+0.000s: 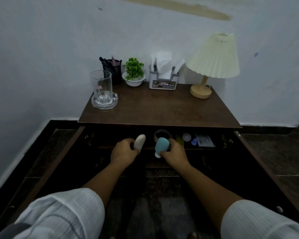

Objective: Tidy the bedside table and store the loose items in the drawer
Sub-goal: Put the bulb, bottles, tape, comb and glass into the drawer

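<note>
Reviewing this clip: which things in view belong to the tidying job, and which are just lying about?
Job: beige oval item, held in left hand; teal rounded container with white cap, held in right hand; open dark wooden drawer.
Lying about: clear glass tumbler on glass dish; black mesh pen holder; green plant in white bowl; grey tissue holder; cream pleated lamp.

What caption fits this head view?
Over the open drawer, the left hand holds a beige container, the right hand a teal bottle.
</note>
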A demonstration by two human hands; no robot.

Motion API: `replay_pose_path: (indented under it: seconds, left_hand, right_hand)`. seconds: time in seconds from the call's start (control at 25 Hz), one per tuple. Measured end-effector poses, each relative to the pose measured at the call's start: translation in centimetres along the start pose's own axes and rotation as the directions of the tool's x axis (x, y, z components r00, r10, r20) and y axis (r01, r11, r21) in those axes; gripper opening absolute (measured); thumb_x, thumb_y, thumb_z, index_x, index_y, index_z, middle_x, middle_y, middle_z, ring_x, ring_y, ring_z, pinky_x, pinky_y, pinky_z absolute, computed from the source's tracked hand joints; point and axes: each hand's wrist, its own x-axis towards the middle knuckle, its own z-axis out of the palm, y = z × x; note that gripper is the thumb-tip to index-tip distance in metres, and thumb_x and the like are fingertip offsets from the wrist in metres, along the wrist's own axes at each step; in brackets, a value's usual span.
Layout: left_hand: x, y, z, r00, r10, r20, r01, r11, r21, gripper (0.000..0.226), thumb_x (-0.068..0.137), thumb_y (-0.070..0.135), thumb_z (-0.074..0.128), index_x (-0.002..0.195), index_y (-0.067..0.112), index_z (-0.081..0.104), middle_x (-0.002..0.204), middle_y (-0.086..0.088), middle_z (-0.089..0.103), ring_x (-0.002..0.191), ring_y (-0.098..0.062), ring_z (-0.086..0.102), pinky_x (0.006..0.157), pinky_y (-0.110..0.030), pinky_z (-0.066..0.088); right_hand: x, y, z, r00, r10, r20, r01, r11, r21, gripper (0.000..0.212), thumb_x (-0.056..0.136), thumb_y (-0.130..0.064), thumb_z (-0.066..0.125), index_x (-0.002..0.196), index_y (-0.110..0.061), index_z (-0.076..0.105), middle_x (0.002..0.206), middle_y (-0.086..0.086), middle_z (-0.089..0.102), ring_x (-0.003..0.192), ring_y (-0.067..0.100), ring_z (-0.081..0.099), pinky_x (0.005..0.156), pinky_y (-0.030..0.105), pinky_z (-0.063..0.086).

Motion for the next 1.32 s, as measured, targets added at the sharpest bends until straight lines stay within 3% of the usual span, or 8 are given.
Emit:
replay_pose_path:
  seconds: [0.28,0.4,0.6,0.72,0.96,1.04,1.16,1.32]
  left_hand:
    - [4.3,0.8,3.7,0.991,-0.127,-0.049,0.123,0.989,-0.085,0.027,0.091,0.046,0.063,0.096,0.019,0.064,0.093,-0.004,0.069,0.083,-0.025,0.066,0.066,-0.031,0.051]
    - [5.3,0.4,4.9,0.984,-0.161,-0.082,0.154,0.984,-0.084,0.027,0.089,0.040,0.067,0.102,0.016,0.066,0.101,-0.010,0.072,0.087,-0.028,0.067,0.066,-0.031,0.049]
    - [6.3,0.1,5.6,0.975,-0.167,-0.144,0.155,0.984,-0.089,0.038,0.090,0.039,0.067,0.119,0.015,0.067,0.117,-0.013,0.070,0.102,-0.034,0.067,0.079,-0.036,0.055]
    - [6.8,0.2,5.9,0.973,-0.167,-0.161,0.157,0.985,-0.075,0.038,0.090,0.037,0.067,0.120,0.014,0.067,0.120,-0.014,0.070,0.106,-0.035,0.066,0.080,-0.037,0.054]
    - [6.4,0.0,5.5,0.974,-0.196,-0.116,0.186,0.978,-0.093,0.048,0.085,0.043,0.071,0.121,0.011,0.066,0.116,-0.012,0.070,0.101,-0.031,0.068,0.073,-0.033,0.053]
    - [5.5,-0.1,4.9,0.980,-0.184,-0.082,0.177,0.981,-0.085,0.050,0.085,0.044,0.072,0.124,0.014,0.065,0.116,-0.010,0.070,0.099,-0.028,0.068,0.073,-0.033,0.054]
    - [3.6,0.1,3.4,0.991,-0.137,-0.004,0.137,0.989,-0.049,0.058,0.083,0.046,0.073,0.133,0.019,0.061,0.126,-0.008,0.067,0.108,-0.027,0.066,0.085,-0.037,0.057]
    - [1.4,1.1,0.7,0.987,-0.053,0.150,0.050,0.998,0.027,0.053,0.086,0.040,0.074,0.132,0.017,0.062,0.130,-0.005,0.065,0.115,-0.023,0.063,0.091,-0.030,0.051]
  right_hand:
    - [5.0,0.2,3.1,0.999,-0.017,-0.050,0.016,1.000,-0.025,0.043,0.087,-0.024,0.074,0.127,-0.012,0.065,0.113,0.008,0.072,0.100,0.025,0.068,0.076,0.031,0.054]
    - [6.0,0.3,3.9,0.995,-0.050,-0.089,0.045,0.997,-0.059,0.034,0.089,-0.030,0.073,0.120,-0.015,0.070,0.107,0.006,0.075,0.096,0.027,0.070,0.081,0.041,0.059]
    - [7.8,0.5,4.3,0.988,-0.080,-0.130,0.047,0.969,-0.243,0.036,0.093,-0.041,0.066,0.110,-0.010,0.072,0.102,0.012,0.074,0.091,0.033,0.069,0.074,0.040,0.057]
    - [8.3,0.6,4.2,0.988,-0.069,-0.139,0.024,0.952,-0.306,0.040,0.094,-0.044,0.063,0.107,-0.007,0.071,0.102,0.015,0.073,0.094,0.037,0.068,0.075,0.041,0.057]
    - [7.5,0.5,4.2,0.993,-0.032,-0.109,0.000,0.959,-0.283,0.038,0.090,-0.048,0.067,0.100,-0.011,0.069,0.097,0.011,0.072,0.087,0.032,0.069,0.071,0.040,0.058]
    - [6.3,0.3,3.7,0.994,-0.011,-0.111,-0.012,0.978,-0.206,0.037,0.088,-0.046,0.070,0.107,-0.015,0.068,0.102,0.007,0.073,0.092,0.029,0.069,0.075,0.040,0.059]
    - [3.9,-0.1,2.4,0.998,0.005,-0.070,-0.017,0.984,-0.178,0.041,0.086,-0.037,0.074,0.121,-0.018,0.063,0.114,0.005,0.071,0.104,0.030,0.067,0.083,0.039,0.057]
    - [1.2,-0.8,0.6,0.999,-0.007,0.054,0.019,0.974,-0.225,0.032,0.084,-0.032,0.075,0.112,-0.020,0.064,0.098,-0.004,0.066,0.095,0.022,0.066,0.082,0.037,0.057]
